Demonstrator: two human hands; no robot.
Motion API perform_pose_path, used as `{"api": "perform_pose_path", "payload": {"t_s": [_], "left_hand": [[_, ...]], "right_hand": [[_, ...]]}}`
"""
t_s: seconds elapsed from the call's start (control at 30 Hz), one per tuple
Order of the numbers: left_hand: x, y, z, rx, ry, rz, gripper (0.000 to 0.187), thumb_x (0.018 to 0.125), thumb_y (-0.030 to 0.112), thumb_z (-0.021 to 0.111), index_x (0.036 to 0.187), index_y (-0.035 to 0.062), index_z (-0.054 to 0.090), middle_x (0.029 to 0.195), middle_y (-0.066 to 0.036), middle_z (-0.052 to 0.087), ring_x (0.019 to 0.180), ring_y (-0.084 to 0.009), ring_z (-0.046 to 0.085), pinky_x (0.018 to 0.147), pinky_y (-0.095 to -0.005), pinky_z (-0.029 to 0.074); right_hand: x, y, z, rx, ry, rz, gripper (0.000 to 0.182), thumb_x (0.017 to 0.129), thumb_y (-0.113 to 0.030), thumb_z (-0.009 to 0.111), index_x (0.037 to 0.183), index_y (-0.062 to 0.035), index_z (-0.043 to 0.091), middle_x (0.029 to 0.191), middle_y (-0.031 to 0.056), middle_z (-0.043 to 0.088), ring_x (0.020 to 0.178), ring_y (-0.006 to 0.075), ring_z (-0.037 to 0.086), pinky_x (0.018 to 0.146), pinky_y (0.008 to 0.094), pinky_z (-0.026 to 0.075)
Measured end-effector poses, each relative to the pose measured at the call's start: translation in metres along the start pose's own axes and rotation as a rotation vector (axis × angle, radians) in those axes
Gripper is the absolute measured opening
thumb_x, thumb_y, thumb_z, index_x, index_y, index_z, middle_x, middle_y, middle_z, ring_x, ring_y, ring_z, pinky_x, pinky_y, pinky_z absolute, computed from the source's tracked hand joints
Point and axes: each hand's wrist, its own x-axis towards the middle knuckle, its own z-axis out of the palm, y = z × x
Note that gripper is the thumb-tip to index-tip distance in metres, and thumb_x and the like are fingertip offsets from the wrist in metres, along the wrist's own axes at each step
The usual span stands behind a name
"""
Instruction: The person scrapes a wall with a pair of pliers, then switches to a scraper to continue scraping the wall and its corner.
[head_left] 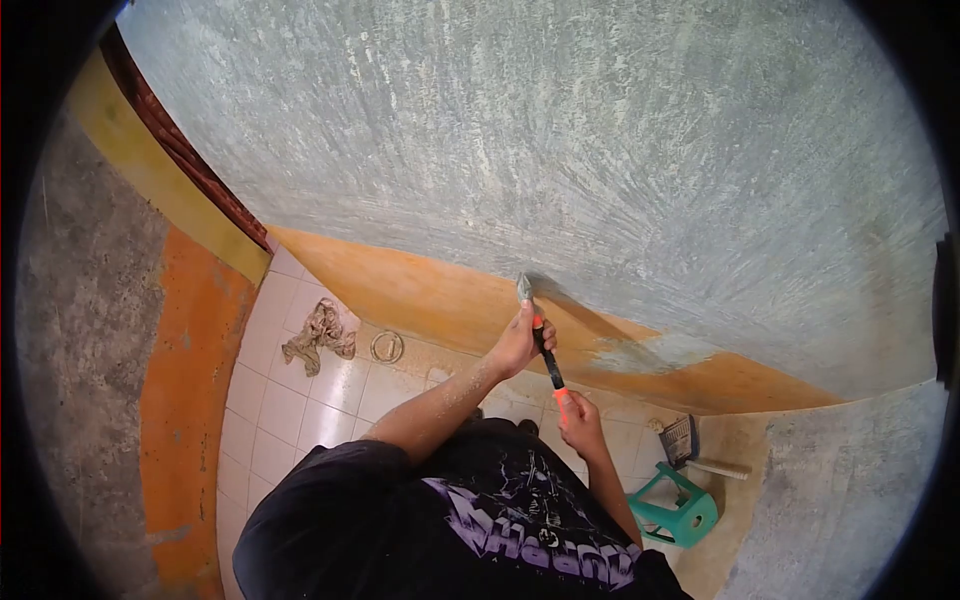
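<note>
Both my hands are closed around a long-handled scraper (549, 357) with a black and orange handle. Up near its metal head grips my left hand (516, 340), its forearm flecked with pale dust. My right hand (582, 424) holds the orange lower end of the handle. The scraper's small pointed-looking head meets the wall (600, 150), or is very close to it, just above where a grey, streaked and scraped-looking surface borders an orange band (420, 290). Exact contact of the edge cannot be made out.
On the tiled floor (275, 405) lie a crumpled dirty cloth (322, 338) and a ring-shaped object (387, 347). A green plastic stool (680, 515) stands at the lower right, near a dark basket-like item (679, 440). A doorway edge (190, 160) is at left.
</note>
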Motion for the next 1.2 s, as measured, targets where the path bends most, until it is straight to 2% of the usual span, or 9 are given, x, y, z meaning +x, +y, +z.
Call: {"api": "perform_pose_path", "payload": {"t_s": [0.23, 0.33, 0.47, 0.57, 0.77, 0.9, 1.0, 1.1, 1.2], "left_hand": [[0.001, -0.001, 0.011, 0.103, 0.087, 0.003, 0.047, 0.101, 0.059, 0.027, 0.092, 0.0140, 0.037, 0.073, -0.004, 0.040, 0.067, -0.0189, 0.045, 0.069, -0.0372, 0.046], [-0.004, 0.020, -0.006, 0.040, 0.104, 0.021, 0.048, 0.100, 0.060, 0.027, 0.092, 0.0142, 0.036, 0.073, -0.004, 0.041, 0.067, -0.0190, 0.046, 0.069, -0.0376, 0.046], [-0.001, 0.016, -0.010, -0.009, 0.091, 0.011, 0.049, 0.100, 0.061, 0.027, 0.090, 0.0142, 0.036, 0.075, -0.005, 0.041, 0.068, -0.0194, 0.046, 0.071, -0.0388, 0.046], [0.000, 0.004, -0.006, 0.045, 0.062, -0.032, 0.049, 0.100, 0.061, 0.028, 0.089, 0.0142, 0.036, 0.075, -0.005, 0.041, 0.069, -0.0196, 0.046, 0.071, -0.0388, 0.046], [-0.002, 0.008, -0.015, 0.051, -0.018, -0.050, 0.047, 0.101, 0.059, 0.029, 0.091, 0.0131, 0.035, 0.075, -0.007, 0.043, 0.069, -0.0208, 0.049, 0.071, -0.0394, 0.049], [0.003, 0.001, -0.002, -0.008, -0.008, -0.088, 0.046, 0.102, 0.057, 0.027, 0.090, 0.0134, 0.035, 0.076, -0.007, 0.043, 0.071, -0.0212, 0.048, 0.073, -0.0398, 0.048], [0.006, -0.012, 0.016, -0.009, -0.067, -0.119, 0.046, 0.103, 0.056, 0.025, 0.087, 0.0139, 0.036, 0.077, -0.006, 0.042, 0.073, -0.0214, 0.047, 0.076, -0.0401, 0.046], [0.012, -0.025, 0.020, -0.029, -0.075, -0.152, 0.045, 0.103, 0.055, 0.025, 0.088, 0.0139, 0.036, 0.079, -0.006, 0.043, 0.074, -0.0216, 0.048, 0.077, -0.0409, 0.046], [0.013, -0.028, 0.025, -0.006, -0.034, -0.123, 0.045, 0.103, 0.055, 0.025, 0.088, 0.0139, 0.036, 0.079, -0.006, 0.043, 0.074, -0.0213, 0.047, 0.077, -0.0412, 0.046]], "right_hand": [[-0.013, -0.022, 0.002, 0.085, 0.002, 0.128, 0.032, 0.100, -0.029, 0.055, 0.112, 0.0001, 0.062, 0.064, -0.0046, 0.046, 0.049, 0.0044, 0.043, 0.044, 0.0223, 0.035], [0.010, -0.006, 0.018, 0.034, -0.037, -0.032, 0.034, 0.101, -0.033, 0.053, 0.116, -0.0032, 0.059, 0.056, -0.0044, 0.041, 0.041, 0.0046, 0.037, 0.036, 0.0220, 0.029], [0.003, -0.015, 0.017, 0.039, 0.010, 0.062, 0.034, 0.100, -0.032, 0.056, 0.114, -0.0011, 0.061, 0.062, -0.0041, 0.046, 0.048, 0.0044, 0.041, 0.042, 0.0221, 0.033], [-0.007, -0.010, 0.008, 0.135, 0.013, 0.128, 0.034, 0.100, -0.032, 0.056, 0.114, -0.0017, 0.061, 0.059, -0.0041, 0.045, 0.045, 0.0049, 0.040, 0.039, 0.0226, 0.032], [-0.009, -0.005, 0.023, 0.072, 0.033, 0.095, 0.034, 0.100, -0.032, 0.054, 0.115, -0.0021, 0.061, 0.058, -0.0042, 0.045, 0.043, 0.0048, 0.038, 0.038, 0.0228, 0.030], [-0.016, -0.013, 0.005, 0.032, 0.042, 0.047, 0.038, 0.101, -0.039, 0.051, 0.115, -0.0049, 0.058, 0.054, -0.0031, 0.041, 0.038, 0.0053, 0.034, 0.034, 0.0222, 0.027], [-0.029, -0.010, -0.016, 0.081, 0.056, 0.135, 0.038, 0.101, -0.040, 0.049, 0.115, -0.0049, 0.057, 0.054, -0.0026, 0.042, 0.037, 0.0054, 0.034, 0.034, 0.0222, 0.027], [-0.031, -0.009, -0.028, 0.077, 0.089, 0.135, 0.038, 0.100, -0.037, 0.053, 0.117, -0.0036, 0.060, 0.055, -0.0031, 0.043, 0.040, 0.0052, 0.037, 0.036, 0.0225, 0.029], [-0.026, -0.012, -0.035, 0.022, 0.063, 0.130, 0.038, 0.102, -0.040, 0.047, 0.114, -0.0058, 0.057, 0.053, -0.0018, 0.042, 0.037, 0.0058, 0.034, 0.034, 0.0220, 0.026]]}}
